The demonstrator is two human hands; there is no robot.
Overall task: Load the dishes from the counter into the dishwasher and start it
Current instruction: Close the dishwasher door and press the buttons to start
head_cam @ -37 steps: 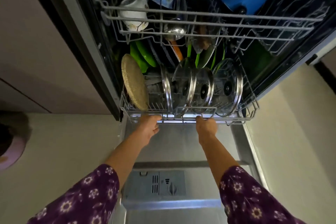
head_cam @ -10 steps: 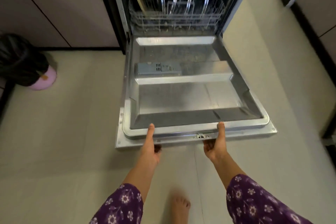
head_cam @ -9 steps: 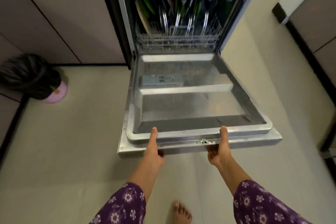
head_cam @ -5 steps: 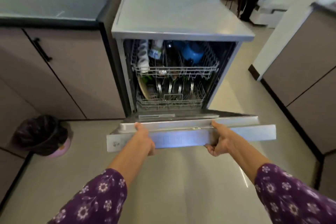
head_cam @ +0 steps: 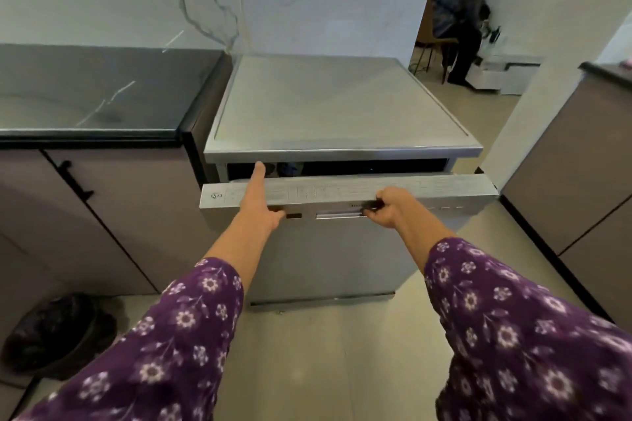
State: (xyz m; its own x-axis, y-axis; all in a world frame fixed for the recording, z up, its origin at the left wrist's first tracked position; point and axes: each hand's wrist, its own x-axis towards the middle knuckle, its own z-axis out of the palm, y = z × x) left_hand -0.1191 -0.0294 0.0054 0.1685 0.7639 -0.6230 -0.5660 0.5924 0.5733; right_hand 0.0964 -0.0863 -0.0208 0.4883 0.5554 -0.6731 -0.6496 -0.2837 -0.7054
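- Head view, far left: a black bin (head_cam: 51, 335) is seen on the floor, below a dark counter (head_cam: 95, 92).
- The dishwasher (head_cam: 328, 106) is found just right of the counter, straight in front of both hands.
- Its door (head_cam: 444, 188) is tipped up and almost shut. Only a thin dark gap (head_cam: 376, 167) is left along the top, and what is inside cannot be made out.
- The door's long side runs from left to right, across both arms, so a push straight ahead is judged to be needed.
- The left hand (head_cam: 260, 202) is held on the door, left of the middle. One finger is laid flat over the top edge and points at the gap. The others are curled under the front lip.
- The right hand (head_cam: 390, 208) is wrapped round the front lip, right of the middle, with its fingers bent tight.
- Both hands are about equally near the door.
- Loading is judged done, but the start has not yet been made.
- Far back on the right, a person in dark clothes (head_cam: 458, 17) is seen.
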